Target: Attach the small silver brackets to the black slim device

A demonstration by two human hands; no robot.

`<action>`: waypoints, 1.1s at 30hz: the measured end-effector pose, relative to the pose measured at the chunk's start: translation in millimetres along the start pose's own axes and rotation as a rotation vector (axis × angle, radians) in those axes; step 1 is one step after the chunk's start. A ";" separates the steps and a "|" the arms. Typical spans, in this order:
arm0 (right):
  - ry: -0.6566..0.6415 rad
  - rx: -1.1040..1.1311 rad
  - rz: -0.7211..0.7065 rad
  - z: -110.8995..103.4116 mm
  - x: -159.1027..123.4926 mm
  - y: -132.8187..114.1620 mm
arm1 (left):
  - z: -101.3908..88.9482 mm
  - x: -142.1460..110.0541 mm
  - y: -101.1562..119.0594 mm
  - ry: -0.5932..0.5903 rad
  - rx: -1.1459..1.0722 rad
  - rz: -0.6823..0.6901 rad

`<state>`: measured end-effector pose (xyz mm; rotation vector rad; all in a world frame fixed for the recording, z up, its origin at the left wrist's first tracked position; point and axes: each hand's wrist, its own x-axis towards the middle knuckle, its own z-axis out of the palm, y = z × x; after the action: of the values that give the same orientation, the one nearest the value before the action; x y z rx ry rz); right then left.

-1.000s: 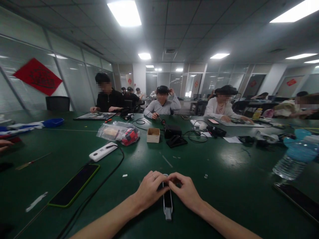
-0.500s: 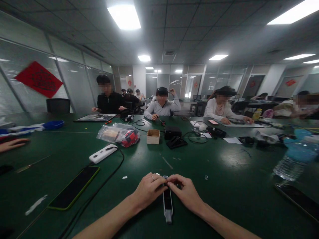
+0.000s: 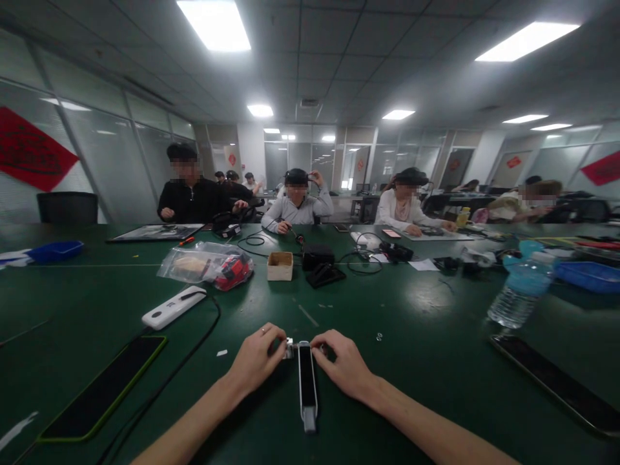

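Observation:
A long narrow device (image 3: 307, 381) with a dark face, a pale rim and a grey end piece lies lengthwise on the table in front of me. On its left side, my left hand (image 3: 259, 358) is closed, thumb and fingertips pinching a small white piece (image 3: 289, 347). My right hand (image 3: 345, 363) is curled at the device's upper right edge, its thumb and forefinger pressed together near the rim. Whatever those right fingers hold, if anything, is too small and hidden to name.
A phone with a green edge (image 3: 104, 391) and a white power strip (image 3: 174, 308) with a black cable lie left. Ahead are a plastic bag (image 3: 206, 265) and a small box (image 3: 279, 266). Right stand a water bottle (image 3: 520, 290) and a dark phone (image 3: 557, 384). Several people sit opposite.
My hands have parted from the device's top end, one to each side. The white piece at my left fingers now shows more. The view has swung right, shifting everything left.

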<state>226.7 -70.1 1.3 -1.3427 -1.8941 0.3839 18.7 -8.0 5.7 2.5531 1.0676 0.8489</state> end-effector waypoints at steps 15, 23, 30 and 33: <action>-0.089 -0.147 0.071 -0.4 1.3 9.0 | 1.6 1.1 -1.8 -0.119 -0.107 -0.252; -0.091 -0.097 0.089 1.8 0.2 13.3 | 7.8 -0.2 -4.8 -0.117 -0.172 -0.278; -0.118 -0.055 0.095 1.3 1.2 14.6 | 9.1 0.8 -1.1 -0.085 -0.187 -0.285; -0.116 -0.049 0.087 1.7 1.8 16.0 | 8.0 0.6 0.3 -0.084 -0.249 -0.271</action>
<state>235.9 -61.8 -9.1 -1.4666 -1.9555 0.4708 23.9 -7.8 -0.3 2.1609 1.1674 0.7442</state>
